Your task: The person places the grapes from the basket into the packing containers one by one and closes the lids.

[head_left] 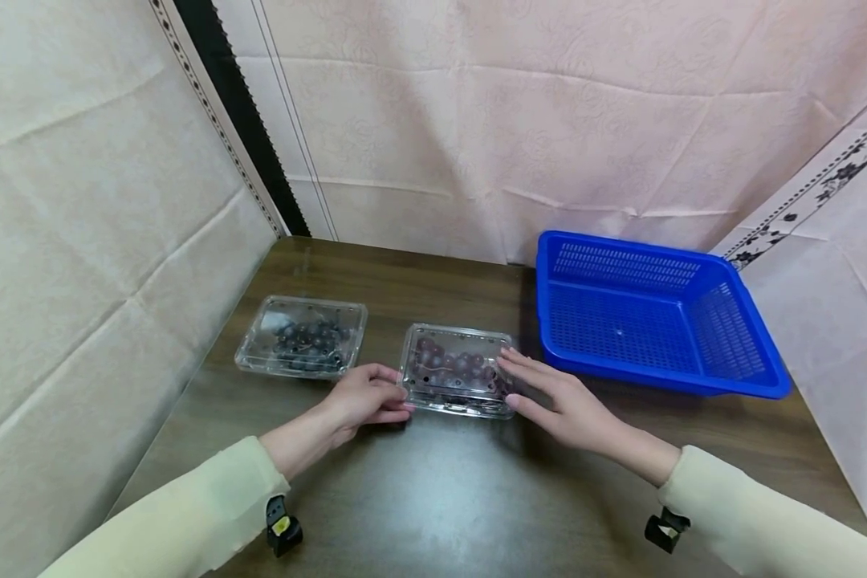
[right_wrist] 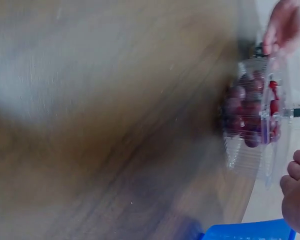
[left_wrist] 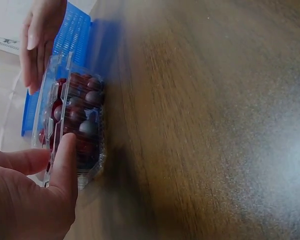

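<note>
The grape box (head_left: 457, 370) lies flat on the worktop (head_left: 433, 482), just left of the basket (head_left: 650, 321). Left hand (head_left: 364, 399) pinches its left edge; right hand (head_left: 559, 395) rests on its right end, fingers straight. Its long axis runs left to right, lid up. With such a light grip, the thin box could flex, slip or pop open.

Heavily motion-blurred in the right wrist view: bench (right_wrist: 115, 120) and grape box (right_wrist: 252, 115). Right hand (right_wrist: 297, 195) cut off by the frame edge there, grip unreadable. Left hand (left_wrist: 30, 200) cropped at the left wrist view's corner.
</note>
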A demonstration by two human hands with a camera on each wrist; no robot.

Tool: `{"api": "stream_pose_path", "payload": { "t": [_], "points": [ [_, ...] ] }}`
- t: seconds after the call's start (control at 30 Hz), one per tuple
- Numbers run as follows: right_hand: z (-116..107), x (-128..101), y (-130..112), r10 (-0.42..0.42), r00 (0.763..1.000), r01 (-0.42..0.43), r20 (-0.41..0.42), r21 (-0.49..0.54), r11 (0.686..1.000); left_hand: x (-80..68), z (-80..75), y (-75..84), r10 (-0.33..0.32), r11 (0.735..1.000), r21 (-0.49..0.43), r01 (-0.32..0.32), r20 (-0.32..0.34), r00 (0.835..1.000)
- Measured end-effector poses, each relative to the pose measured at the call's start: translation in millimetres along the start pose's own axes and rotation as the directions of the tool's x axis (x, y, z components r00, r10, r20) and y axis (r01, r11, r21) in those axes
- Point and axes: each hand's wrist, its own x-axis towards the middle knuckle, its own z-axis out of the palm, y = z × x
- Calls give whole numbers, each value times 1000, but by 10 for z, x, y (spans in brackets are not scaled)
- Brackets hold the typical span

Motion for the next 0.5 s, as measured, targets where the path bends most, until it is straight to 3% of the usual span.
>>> {"api": "stream_pose_path", "payload": {
  "t": [0.13,0.23,0.37,0.5],
  "points": [
    [-86,-100,-33,140,990,-137,-24,115,984,3,13,9,3,1000,-5,-3,-8,1000],
    [-143,-169,-38,245,970,-240,9,228,943,11,14,11,4,1000,2,-4,-8,1000],
    [-192,-237,-14,333,938,-345,96,352,870,20,16,21,3,1000,11,-3,-10,1000],
    [-195,-280,48,373,902,-431,217,498,752,34,22,28,-5,1000,19,5,-9,1000]
  ]
}}
